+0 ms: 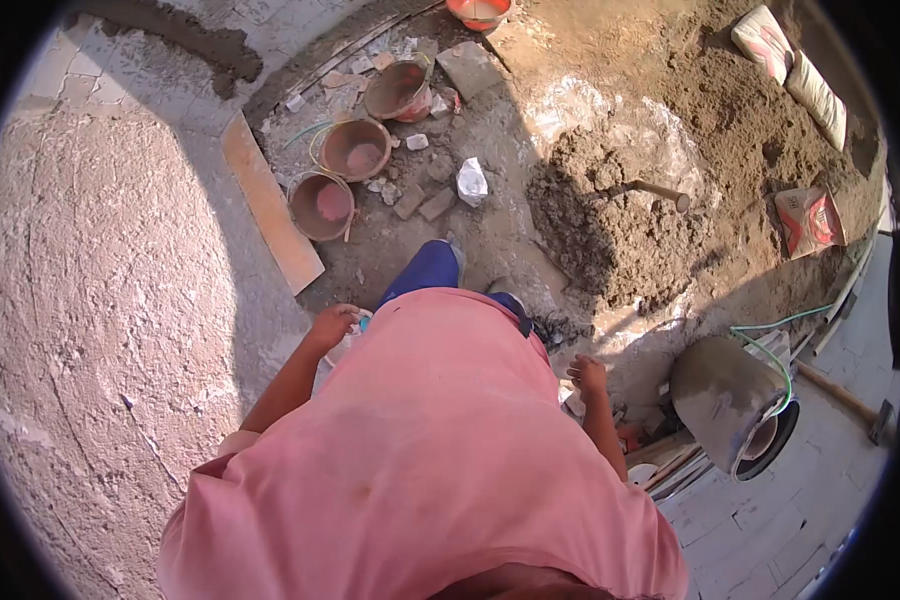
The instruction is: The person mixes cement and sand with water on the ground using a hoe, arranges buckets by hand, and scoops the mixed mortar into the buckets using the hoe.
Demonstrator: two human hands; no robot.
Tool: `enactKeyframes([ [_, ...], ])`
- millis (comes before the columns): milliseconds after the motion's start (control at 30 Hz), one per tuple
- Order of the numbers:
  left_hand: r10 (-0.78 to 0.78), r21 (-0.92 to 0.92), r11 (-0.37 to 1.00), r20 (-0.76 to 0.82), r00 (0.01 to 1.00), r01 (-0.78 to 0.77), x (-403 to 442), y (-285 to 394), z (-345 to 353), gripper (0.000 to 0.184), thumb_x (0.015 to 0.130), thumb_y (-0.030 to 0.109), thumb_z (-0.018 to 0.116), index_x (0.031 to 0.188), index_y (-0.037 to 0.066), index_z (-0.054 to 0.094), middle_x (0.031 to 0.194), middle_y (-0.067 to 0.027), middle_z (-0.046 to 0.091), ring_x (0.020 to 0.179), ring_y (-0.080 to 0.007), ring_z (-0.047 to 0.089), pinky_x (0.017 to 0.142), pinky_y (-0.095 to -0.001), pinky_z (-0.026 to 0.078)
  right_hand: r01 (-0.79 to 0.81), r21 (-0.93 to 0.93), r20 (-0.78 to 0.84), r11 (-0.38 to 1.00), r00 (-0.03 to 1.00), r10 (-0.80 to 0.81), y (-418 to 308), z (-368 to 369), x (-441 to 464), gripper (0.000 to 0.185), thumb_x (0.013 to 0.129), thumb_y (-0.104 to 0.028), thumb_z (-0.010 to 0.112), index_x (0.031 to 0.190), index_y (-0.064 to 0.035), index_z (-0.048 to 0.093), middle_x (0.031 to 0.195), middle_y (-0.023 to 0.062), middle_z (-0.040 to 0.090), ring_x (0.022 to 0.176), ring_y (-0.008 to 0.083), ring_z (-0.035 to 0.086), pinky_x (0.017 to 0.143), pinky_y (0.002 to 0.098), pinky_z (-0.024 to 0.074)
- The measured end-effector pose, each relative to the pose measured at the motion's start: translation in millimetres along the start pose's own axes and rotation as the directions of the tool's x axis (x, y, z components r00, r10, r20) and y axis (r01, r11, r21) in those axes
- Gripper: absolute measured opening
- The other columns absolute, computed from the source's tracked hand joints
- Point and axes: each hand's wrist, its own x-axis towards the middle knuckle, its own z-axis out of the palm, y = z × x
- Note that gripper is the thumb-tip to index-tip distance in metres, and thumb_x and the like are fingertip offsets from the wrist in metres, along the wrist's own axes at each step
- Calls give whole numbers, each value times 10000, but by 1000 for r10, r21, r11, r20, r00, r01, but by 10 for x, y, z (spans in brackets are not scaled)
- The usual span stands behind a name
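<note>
My left hand (334, 326) hangs beside my pink shirt (420, 400), its fingers curled at a pale thing with a teal patch (363, 321); my body partly hides it, so its kind is unclear. My right hand (588, 374) hangs low on the other side, fingers loosely bent and apart, with nothing visible in them. Pale rubble (573, 402) lies below it. Ahead of my feet stand three mortar-stained buckets: a near one (322, 206), a middle one (356, 150) and a far one (398, 91). Broken bricks (437, 205) and a white lump (472, 182) lie beside them.
A wet mortar heap (610, 220) with a tool handle (660, 191) in it lies ahead right, beside sand (770, 120). Bags (810, 220) lie farther right. A large grey drum (720, 390) and a hammer (850, 400) are at right. A plank (265, 200) lies left.
</note>
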Motion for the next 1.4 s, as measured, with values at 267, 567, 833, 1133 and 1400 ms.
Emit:
enactKeyframes([
  [267,236,110,955,269,934,-274,1183,-861,176,368,910,193,558,1217,22,666,1089,-101,714,939,-220,688,807,-375,555,239,-472,106,849,971,-214,-411,476,-569,305,906,-117,567,1146,34,679,944,130,709,752,192,667,654,301,511],
  [567,-195,-433,861,203,959,267,2038,216,-304,329,957,273,562,1256,158,634,1004,16,684,739,-87,575,614,-256,433,143,-477,-19,867,985,-172,-1666,982,-927,454,887,-196,573,1286,17,613,1048,135,718,837,195,692,719,313,526],
  [833,-157,-444,871,158,975,212,2330,839,-597,310,947,225,570,1238,146,639,971,13,684,699,-65,573,564,-229,417,359,-585,-6,727,895,-447,-2768,943,-685,437,889,-227,586,1222,47,651,1045,187,723,896,249,700,826,358,536],
  [1133,-283,-187,926,227,932,327,1915,1099,-150,387,962,334,550,1280,121,607,1061,-20,679,893,-149,619,789,-364,499,461,-657,-193,596,661,-725,-4451,-348,438,396,883,-211,588,1177,38,682,1039,183,736,958,286,701,869,376,522],
  [1400,-310,16,948,260,914,317,1849,2295,439,680,979,536,510,1395,-2,503,1287,-209,610,1127,-340,605,990,-438,452,143,-863,-164,484,828,-537,-4786,-802,2296,481,901,-386,546,974,56,722,1012,297,703,990,456,676,901,498,521],
])
